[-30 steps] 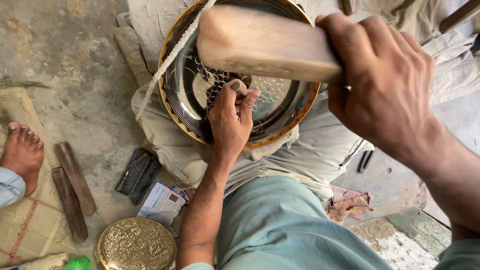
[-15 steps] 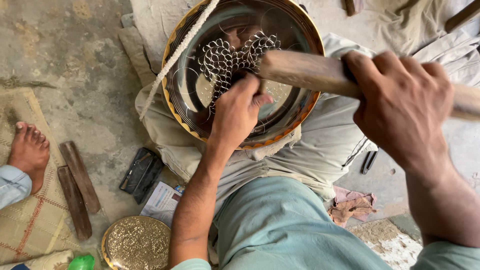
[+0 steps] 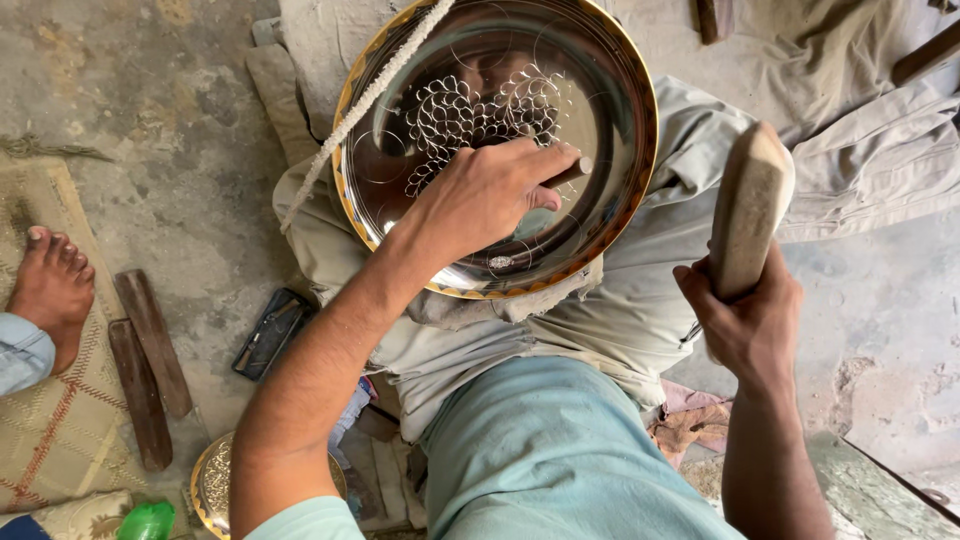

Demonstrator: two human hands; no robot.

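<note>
A round shiny metal plate (image 3: 600,120) with a gold rim rests on my lap, its centre engraved with a pattern of small loops. My left hand (image 3: 480,195) lies over the plate and grips a thin metal chisel (image 3: 568,172), whose blunt end sticks out past my fingers. My right hand (image 3: 745,320) is raised to the right of the plate and holds a thick wooden mallet (image 3: 750,205) upright, clear of the plate. A white cord (image 3: 365,100) runs across the plate's left rim.
Another person's bare foot (image 3: 55,285) rests on a woven mat at the left. Two wooden sticks (image 3: 145,360) and a dark case (image 3: 270,332) lie on the concrete floor. A gold embossed plate (image 3: 212,480) and a green bottle cap (image 3: 148,520) sit near the bottom left.
My right hand has swung the mallet away from over the plate to the right and raised it upright. My left hand still holds the chisel on the engraved plate.
</note>
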